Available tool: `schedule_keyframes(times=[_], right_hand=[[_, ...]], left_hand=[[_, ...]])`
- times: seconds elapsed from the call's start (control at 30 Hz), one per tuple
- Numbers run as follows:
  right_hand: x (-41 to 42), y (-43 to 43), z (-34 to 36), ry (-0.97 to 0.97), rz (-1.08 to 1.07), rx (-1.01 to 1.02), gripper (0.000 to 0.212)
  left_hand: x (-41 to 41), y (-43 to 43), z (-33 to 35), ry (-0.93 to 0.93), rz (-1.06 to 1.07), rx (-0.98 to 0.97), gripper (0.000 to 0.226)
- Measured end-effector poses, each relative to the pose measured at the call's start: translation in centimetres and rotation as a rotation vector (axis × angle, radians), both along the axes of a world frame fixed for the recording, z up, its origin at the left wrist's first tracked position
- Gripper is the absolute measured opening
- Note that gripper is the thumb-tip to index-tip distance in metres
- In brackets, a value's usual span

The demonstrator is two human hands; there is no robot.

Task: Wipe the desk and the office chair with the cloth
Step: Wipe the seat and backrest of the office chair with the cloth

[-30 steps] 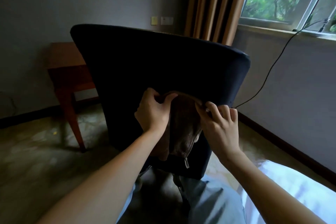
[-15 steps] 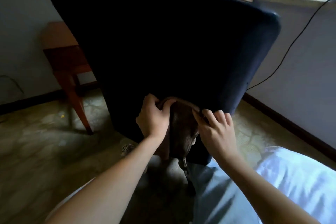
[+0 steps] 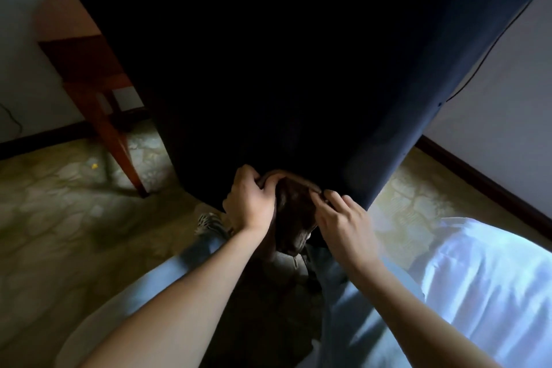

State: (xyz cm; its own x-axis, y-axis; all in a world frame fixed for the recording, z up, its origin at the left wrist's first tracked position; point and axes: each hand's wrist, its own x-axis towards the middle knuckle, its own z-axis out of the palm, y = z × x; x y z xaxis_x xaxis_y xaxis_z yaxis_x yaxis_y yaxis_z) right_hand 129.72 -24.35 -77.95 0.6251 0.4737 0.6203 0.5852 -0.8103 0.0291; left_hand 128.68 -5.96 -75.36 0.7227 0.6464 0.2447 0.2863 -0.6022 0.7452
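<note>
The dark navy back of the office chair (image 3: 298,54) fills the upper middle of the head view, very close to me. A brown cloth (image 3: 294,215) hangs bunched against its lower edge. My left hand (image 3: 249,203) grips the cloth's upper left part. My right hand (image 3: 343,218) pinches its upper right edge with the fingertips. Both hands press the cloth against the chair back. The wooden desk (image 3: 80,48) stands behind the chair at the left, mostly hidden.
A desk leg (image 3: 119,146) reaches the patterned floor (image 3: 59,218) at the left. A white sheeted bed (image 3: 493,287) lies at the lower right. A black cable (image 3: 493,48) runs along the wall (image 3: 507,113) beside the chair. My legs in light jeans (image 3: 358,323) are below.
The view has tipped down and closer, so the chair back now fills the top and the window is gone. Both hands have kept their hold on the cloth, low on the chair back.
</note>
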Motion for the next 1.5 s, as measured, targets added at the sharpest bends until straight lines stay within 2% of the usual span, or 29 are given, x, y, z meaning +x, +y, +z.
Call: schedule_keyframes(times=[0.27,0.5,0.73,0.9,1.1,1.4,1.5], right_hand=[[-2.0,3.3,-2.9,0.322,-0.164,0.133,0.039],[-3.3,5.9,-5.0,0.473,-0.198,0.212,0.045],[-4.2,7.8,-6.7,0.674,-0.26,0.417,0.037],[-3.9,8.4,-7.9,0.782,-0.295,0.476,0.043],[-3.3,9.7,-9.2,0.948,-0.438,0.626,0.05],[-3.0,11.1,-10.9,1.155,-0.571,0.617,0.05],[-2.6,11.7,-11.0,1.234,-0.612,0.604,0.039]], left_hand=[[0.1,0.3,-3.3,0.113,-0.006,-0.045,0.036],[0.0,0.4,-5.2,0.151,-0.054,-0.086,0.036],[0.2,0.7,-8.3,0.294,-0.042,-0.122,0.035],[0.5,1.0,-10.1,0.408,-0.043,-0.122,0.037],[0.7,1.1,-11.9,0.516,-0.041,-0.124,0.039],[0.5,1.3,-13.9,0.67,-0.039,-0.188,0.039],[0.3,1.7,-14.5,0.696,-0.02,-0.197,0.038]])
